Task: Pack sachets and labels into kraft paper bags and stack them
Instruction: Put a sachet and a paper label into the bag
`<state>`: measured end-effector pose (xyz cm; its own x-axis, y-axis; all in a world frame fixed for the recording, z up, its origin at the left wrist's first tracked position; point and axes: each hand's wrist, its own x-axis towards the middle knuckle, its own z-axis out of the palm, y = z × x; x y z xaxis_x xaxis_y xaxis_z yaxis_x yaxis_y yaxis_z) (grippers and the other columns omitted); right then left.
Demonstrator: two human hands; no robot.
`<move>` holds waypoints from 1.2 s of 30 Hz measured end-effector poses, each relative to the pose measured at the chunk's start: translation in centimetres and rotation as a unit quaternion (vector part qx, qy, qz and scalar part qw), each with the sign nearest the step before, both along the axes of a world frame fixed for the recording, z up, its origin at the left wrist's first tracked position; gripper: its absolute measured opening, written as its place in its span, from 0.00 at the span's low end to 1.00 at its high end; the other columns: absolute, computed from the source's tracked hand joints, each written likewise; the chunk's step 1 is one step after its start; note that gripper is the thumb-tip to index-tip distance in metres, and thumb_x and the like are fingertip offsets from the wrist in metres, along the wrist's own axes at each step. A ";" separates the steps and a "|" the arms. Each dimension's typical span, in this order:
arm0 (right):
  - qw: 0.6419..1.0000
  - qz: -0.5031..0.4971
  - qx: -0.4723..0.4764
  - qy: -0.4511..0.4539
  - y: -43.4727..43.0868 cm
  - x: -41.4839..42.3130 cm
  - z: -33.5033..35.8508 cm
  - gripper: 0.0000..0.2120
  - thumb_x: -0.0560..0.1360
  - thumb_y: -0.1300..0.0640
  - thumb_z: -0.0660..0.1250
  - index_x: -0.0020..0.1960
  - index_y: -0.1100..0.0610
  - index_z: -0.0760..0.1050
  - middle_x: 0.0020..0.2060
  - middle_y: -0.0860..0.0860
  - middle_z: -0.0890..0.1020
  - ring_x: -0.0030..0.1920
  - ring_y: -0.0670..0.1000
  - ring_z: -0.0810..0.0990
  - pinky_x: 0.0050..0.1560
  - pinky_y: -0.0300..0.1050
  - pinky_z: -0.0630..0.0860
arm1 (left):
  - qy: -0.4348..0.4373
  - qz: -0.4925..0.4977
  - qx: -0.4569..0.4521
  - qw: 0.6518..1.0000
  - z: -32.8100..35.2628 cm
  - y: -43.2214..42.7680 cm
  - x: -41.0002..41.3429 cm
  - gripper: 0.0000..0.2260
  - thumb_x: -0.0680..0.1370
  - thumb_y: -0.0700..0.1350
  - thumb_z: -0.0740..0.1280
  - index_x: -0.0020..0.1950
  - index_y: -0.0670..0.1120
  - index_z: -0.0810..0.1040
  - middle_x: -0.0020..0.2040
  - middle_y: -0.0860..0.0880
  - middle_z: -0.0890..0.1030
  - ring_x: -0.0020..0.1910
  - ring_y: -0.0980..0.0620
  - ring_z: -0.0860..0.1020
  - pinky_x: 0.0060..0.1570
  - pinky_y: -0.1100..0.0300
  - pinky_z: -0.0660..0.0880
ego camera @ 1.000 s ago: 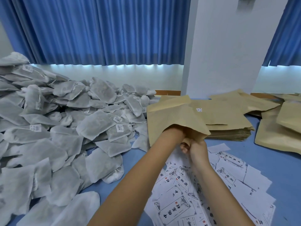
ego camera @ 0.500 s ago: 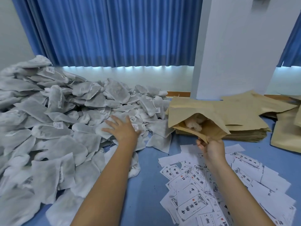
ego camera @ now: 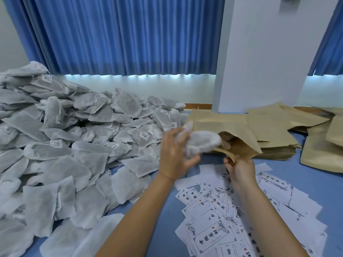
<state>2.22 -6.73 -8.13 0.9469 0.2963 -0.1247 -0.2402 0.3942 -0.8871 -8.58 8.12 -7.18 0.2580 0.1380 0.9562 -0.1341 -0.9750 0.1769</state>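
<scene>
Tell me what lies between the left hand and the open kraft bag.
In the head view, one white sachet: the left hand grips it, its far end at the mouth of the kraft bag held open by the right hand.

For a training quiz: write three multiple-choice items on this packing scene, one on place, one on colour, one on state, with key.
1. The sachet pile lies: A) right of the labels B) left of the kraft bag C) on the floor
2. The curtains are: A) green B) red C) blue
3. The kraft bag's mouth is: A) sealed B) folded flat C) held open

B: the pile sits to its left. C: blue folds behind. C: the right hand holds the mouth open; the left hand holds a sachet at it.
</scene>
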 end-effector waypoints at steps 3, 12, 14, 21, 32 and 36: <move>0.998 0.054 -0.023 0.005 -0.8 0.1 -1.1 0.15 0.82 0.68 0.49 0.46 0.59 0.72 0.30 0.46 0.83 0.31 0.43 0.81 0.31 0.34 0.76 | 0.088 -0.110 0.119 0.983 0.0 -4.2 1.3 0.28 0.65 0.51 0.73 0.61 0.44 0.70 0.57 0.43 0.71 0.52 0.43 0.73 0.49 0.54 0.72; 0.997 0.005 -0.053 -0.060 -0.7 1.9 -2.0 0.09 0.78 0.60 0.60 0.46 0.51 0.78 0.34 0.48 0.82 0.39 0.48 0.77 0.36 0.43 0.75 | 0.425 0.085 -0.045 0.900 3.1 -8.9 8.0 0.21 0.76 0.57 0.61 0.63 0.46 0.70 0.62 0.41 0.69 0.60 0.40 0.67 0.50 0.51 0.69; 0.999 0.001 -0.020 -0.035 -0.9 2.4 -2.1 0.10 0.79 0.61 0.59 0.48 0.52 0.78 0.36 0.50 0.81 0.39 0.49 0.77 0.35 0.42 0.76 | 0.497 0.077 -0.057 0.862 3.8 -9.3 9.4 0.21 0.77 0.56 0.59 0.66 0.45 0.69 0.65 0.39 0.68 0.61 0.38 0.66 0.54 0.49 0.69; 1.000 0.015 0.023 -0.011 -1.5 2.4 -0.8 0.19 0.77 0.74 0.49 0.60 0.59 0.69 0.39 0.58 0.77 0.24 0.44 0.76 0.25 0.35 0.72 | 0.539 0.081 -0.031 0.838 5.7 -7.9 12.2 0.14 0.76 0.51 0.59 0.54 0.45 0.79 0.54 0.44 0.79 0.55 0.43 0.76 0.48 0.54 0.69; 0.996 0.086 0.016 -0.035 -1.4 0.0 0.1 0.19 0.76 0.74 0.52 0.57 0.55 0.70 0.40 0.54 0.80 0.21 0.46 0.65 0.23 0.37 0.63 | 0.620 0.180 -0.044 0.762 5.0 -6.7 14.1 0.18 0.81 0.50 0.54 0.69 0.44 0.62 0.68 0.40 0.66 0.67 0.42 0.65 0.66 0.51 0.63; 0.996 0.065 0.059 -0.001 -1.1 0.1 0.2 0.21 0.74 0.76 0.50 0.53 0.55 0.73 0.37 0.56 0.83 0.23 0.46 0.68 0.22 0.35 0.61 | 0.652 0.054 -0.231 0.720 5.6 -5.5 12.3 0.22 0.82 0.46 0.58 0.74 0.41 0.59 0.73 0.41 0.63 0.70 0.44 0.64 0.65 0.55 0.62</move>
<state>2.35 -7.81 -7.94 0.8994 0.4297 -0.0797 -0.2942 0.4605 -0.8375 3.67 2.60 -1.59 0.8583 0.4509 -0.2451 0.5131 -0.7636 0.3920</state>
